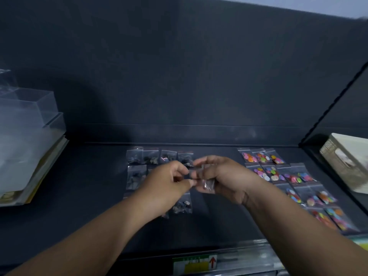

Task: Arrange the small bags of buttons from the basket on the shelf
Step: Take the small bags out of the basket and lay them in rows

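Clear button bag (208, 184), left hand (169, 182) pinching, right hand (225, 176) gripping

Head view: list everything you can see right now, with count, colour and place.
dark-button bags: at least six, clear with dark buttons, shelf centre, partly behind the hands
bright-button bags: about twelve, clear with multicoloured buttons, shelf right
held bag: one, clear, between both hands above the shelf
basket: one, pale woven, far right
clear boxes: a stack, transparent, far left
label: one, green and yellow with red arrow, shelf front edge
shelf: one, dark
left hand: pinches held bag
right hand: holds held bag
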### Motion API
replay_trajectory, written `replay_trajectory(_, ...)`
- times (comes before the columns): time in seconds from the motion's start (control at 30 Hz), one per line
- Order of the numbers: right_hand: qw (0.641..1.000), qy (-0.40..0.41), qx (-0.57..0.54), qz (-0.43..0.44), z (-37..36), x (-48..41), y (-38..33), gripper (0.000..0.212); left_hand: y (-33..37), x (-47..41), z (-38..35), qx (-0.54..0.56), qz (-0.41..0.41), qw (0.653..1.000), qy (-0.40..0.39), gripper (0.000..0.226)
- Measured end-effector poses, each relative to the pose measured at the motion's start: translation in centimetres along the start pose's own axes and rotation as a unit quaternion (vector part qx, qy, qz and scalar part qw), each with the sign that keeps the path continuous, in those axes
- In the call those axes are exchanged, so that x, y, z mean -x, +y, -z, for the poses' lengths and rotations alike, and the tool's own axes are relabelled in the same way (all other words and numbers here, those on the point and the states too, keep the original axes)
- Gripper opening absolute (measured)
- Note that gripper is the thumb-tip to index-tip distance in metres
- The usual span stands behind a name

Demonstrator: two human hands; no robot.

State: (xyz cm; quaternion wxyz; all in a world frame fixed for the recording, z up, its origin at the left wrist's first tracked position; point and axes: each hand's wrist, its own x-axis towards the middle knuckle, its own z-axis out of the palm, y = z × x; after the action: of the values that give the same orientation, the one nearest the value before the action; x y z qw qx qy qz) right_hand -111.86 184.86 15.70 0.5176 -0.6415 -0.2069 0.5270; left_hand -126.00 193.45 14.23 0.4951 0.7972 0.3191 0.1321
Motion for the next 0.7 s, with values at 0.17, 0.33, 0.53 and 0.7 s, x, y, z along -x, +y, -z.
replay_trajectory(0.17,0.983,-0.011,-0.18,0.043,0.3,0.3,0.3,0.028,1.9,-0.4,-1.4,0.15,0.077,0.985,-0.037,0.018)
replay_trajectory(0.33,0.97,-0.034,-0.235,0.052,0.4,0.7,0.4,0.028,2.9,-0.9,-2.3,0.287,0.15,0.944,-0.066,0.012)
replay_trajectory(0.53,0.973,-0.028,-0.231,0.007,2.2,1.3,0.3,0.026,2.7,-1.7,-1.7,0.329,0.183,0.924,-0.061,0.011)
replay_trajectory(0.7,0.987,0.014,-0.16,-0.031,3.0,1.5,0.5,0.013,2.3,-2.1,-1.7,0.33,0.195,0.923,-0.032,0.014)
